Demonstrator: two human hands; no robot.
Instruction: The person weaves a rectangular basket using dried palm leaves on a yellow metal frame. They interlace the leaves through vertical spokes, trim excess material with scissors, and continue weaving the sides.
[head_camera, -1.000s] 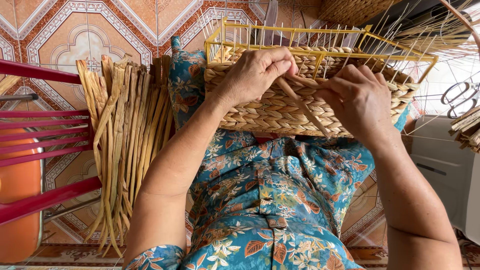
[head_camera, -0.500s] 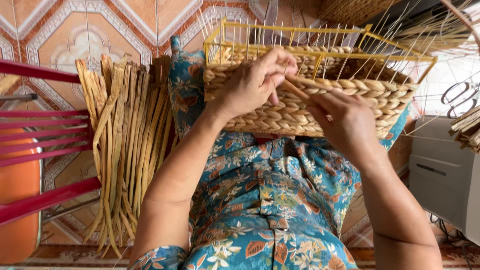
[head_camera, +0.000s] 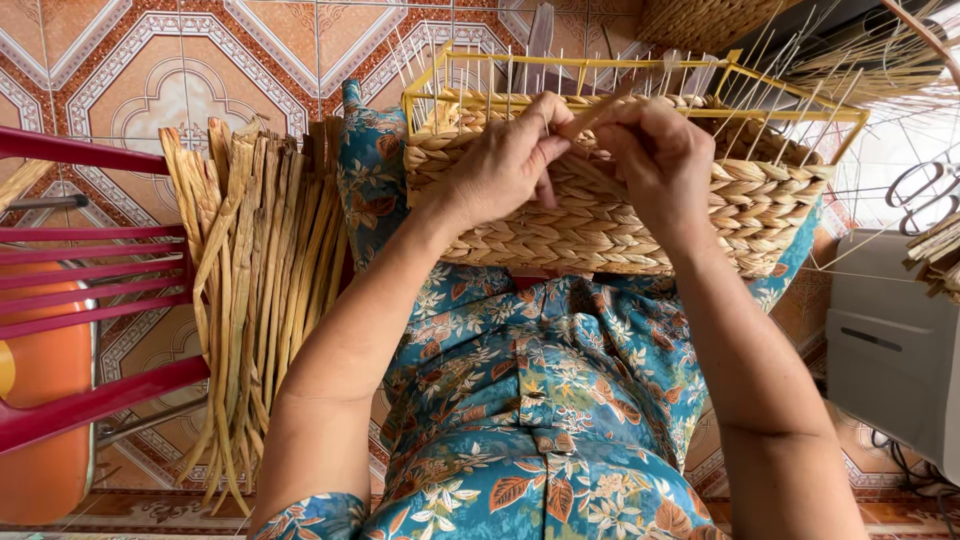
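One woven basket (head_camera: 600, 215), two hands (head_camera: 505, 165) (head_camera: 655, 160) pinching one strand (head_camera: 595, 115).

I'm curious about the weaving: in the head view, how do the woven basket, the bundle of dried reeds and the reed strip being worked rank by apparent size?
1. Woven basket
2. Bundle of dried reeds, nearly as large, so unsure
3. Reed strip, smallest

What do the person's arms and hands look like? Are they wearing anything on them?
Both arms are bare from the short sleeves down. The sleeves belong to a teal garment printed with orange and white flowers and leaves. The left hand and right hand wear no gloves; no rings, watch or bracelets are visible.
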